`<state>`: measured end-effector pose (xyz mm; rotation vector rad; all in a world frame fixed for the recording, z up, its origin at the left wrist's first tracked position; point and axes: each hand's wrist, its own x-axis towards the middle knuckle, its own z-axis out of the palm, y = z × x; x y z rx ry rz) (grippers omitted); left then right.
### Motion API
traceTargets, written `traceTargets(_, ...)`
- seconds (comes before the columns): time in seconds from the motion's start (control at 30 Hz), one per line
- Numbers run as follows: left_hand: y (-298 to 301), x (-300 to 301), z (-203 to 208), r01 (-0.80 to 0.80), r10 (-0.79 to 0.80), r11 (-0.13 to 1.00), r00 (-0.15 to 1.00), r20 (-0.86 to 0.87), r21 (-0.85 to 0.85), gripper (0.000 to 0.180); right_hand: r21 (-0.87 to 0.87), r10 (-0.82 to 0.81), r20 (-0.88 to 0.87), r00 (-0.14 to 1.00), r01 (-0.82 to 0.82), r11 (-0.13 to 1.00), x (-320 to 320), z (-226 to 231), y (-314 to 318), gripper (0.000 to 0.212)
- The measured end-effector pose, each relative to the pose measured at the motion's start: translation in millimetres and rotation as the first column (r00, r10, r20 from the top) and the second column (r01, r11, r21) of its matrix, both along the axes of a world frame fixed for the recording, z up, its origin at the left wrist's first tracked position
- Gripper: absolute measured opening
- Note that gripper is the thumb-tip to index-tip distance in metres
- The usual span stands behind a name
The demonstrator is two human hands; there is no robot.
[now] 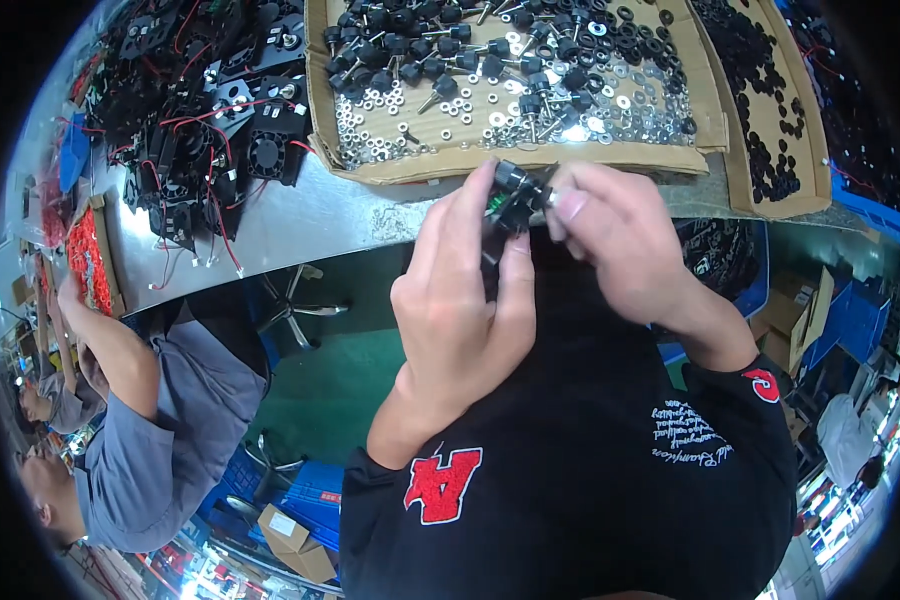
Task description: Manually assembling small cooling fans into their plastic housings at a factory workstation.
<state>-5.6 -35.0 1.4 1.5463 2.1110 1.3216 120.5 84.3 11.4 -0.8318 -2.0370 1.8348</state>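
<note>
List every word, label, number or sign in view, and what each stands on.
Places only, wording not copied:
Large red letter patch, white-edged: black shirt, left side.
Smaller red patch: right sleeve.
White lettering, several lines: black shirt, right side.
White label: cardboard box, lower left; too small to read.
Red-and-white mark: blue crate; unreadable.

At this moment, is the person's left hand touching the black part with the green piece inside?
Touching. The head view shows the left hand holding the black part between its thumb and fingers.
</note>
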Motion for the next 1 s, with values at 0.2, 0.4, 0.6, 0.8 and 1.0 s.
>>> traceTargets(0.2,3.9,7.1,-5.1,-0.054,0.053,0.999,0.996,0.073,0.003,0.048,0.862,0.044,-0.079,0.996,0.046,0.506,1.6,-8.5,9.1,0.016)
traceTargets(0.4,5.5,16.1,-7.8,-0.061,0.063,0.997,0.997,0.036,-0.036,0.051,0.927,0.148,-0.013,0.989,-0.043,0.372,6.1,-7.3,17.5,0.010)
traceTargets(0.6,6.9,20.4,-13.1,-0.171,0.172,0.985,0.984,-0.045,0.029,0.057,0.290,0.002,-0.109,0.994,0.030,0.957,0.8,-9.7,9.5,0.015)
traceTargets(0.8,8.4,21.9,-12.5,-0.156,0.164,0.984,0.983,-0.086,0.090,0.056,0.807,0.139,-0.103,0.985,0.001,0.591,4.6,-16.4,20.5,0.016)
traceTargets(1.0,4.6,23.6,-12.8,-0.213,0.213,0.977,0.977,-0.031,-0.014,0.054,0.714,0.010,-0.153,0.988,0.104,0.692,1.8,-16.7,4.1,0.022)
